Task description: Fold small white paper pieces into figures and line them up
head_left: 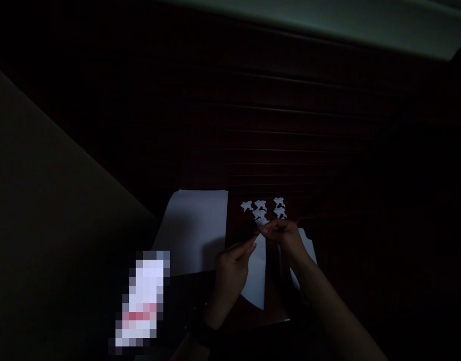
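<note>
My left hand (pixel 233 266) and my right hand (pixel 286 239) meet over the table, with fingers closed and tips almost touching. Between and just beyond the fingertips is a small white folded paper figure (pixel 261 218), pinched at its near end; the dim light blurs the exact grip. Several similar folded paper figures (pixel 279 201) lie just past my hands in two small groups. Beneath my hands a pointed white paper piece (pixel 257 275) extends toward me, partly covered by my left hand. A dark band (pixel 203 323) circles my left wrist.
A large white paper sheet (pixel 196 225) lies at the left of the dark table (pixel 235 220). More white paper (pixel 308 245) sits behind my right forearm. A pixelated bright patch (pixel 143 286) is at lower left. Dark slatted panelling (pixel 290 108) rises beyond the table.
</note>
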`<state>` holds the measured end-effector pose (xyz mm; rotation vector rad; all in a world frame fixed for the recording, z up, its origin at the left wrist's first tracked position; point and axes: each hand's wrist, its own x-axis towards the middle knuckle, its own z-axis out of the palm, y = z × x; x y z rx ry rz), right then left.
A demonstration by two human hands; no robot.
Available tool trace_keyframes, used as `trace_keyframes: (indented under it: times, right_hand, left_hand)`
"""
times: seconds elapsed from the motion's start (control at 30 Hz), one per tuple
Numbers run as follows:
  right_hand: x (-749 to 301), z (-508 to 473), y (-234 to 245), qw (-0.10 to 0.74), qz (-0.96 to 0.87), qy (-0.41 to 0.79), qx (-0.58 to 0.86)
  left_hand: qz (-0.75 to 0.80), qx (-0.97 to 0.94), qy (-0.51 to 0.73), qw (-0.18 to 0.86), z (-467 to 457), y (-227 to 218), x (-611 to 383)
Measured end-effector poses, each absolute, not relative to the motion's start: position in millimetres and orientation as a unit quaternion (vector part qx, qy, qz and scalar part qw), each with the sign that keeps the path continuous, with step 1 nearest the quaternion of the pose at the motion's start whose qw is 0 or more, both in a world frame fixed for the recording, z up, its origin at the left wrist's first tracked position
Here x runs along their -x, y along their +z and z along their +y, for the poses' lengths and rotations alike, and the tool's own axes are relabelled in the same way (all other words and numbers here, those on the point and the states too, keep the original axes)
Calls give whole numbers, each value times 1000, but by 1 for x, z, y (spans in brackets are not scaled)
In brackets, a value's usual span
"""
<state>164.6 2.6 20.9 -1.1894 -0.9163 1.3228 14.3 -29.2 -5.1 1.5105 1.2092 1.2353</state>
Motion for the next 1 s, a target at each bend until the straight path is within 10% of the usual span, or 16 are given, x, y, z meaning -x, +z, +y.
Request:
trace_keyframes:
  times: [1.0]
  right_hand:
    - [-164,-2,20,462,-467,514,552]
  left_hand:
    - [525,-544,481,443,-26,-7,-10]
